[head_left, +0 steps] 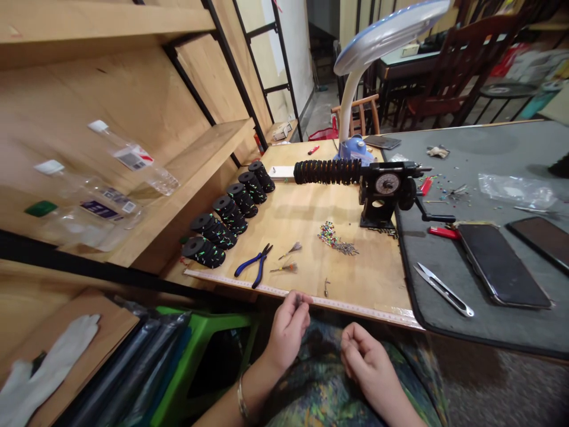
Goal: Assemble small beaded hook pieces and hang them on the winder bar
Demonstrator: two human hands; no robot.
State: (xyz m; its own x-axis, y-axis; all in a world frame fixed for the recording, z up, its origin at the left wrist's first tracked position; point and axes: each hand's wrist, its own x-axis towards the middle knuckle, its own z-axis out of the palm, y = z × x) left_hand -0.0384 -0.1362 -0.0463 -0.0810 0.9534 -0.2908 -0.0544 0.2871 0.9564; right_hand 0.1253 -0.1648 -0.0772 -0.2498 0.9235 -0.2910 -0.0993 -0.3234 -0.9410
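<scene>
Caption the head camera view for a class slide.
Left hand at a tape measure; black spools, blue pliers beyond.

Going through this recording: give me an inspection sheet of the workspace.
Surface: wooden table beside a gray mat.
Job's things: row of black spools, crank device with dial carrying a black coil, blue pliers, colored pin pile.
Clutter: two phones, snips and plastic bag on the mat.
Grippers: left hand, fingers curled at the edge tape; right hand curled over the lap, off the table.
Cables: nothing seen.
Surroundings: plastic bottles on wooden shelves, white glove, green stool, chairs behind.
</scene>
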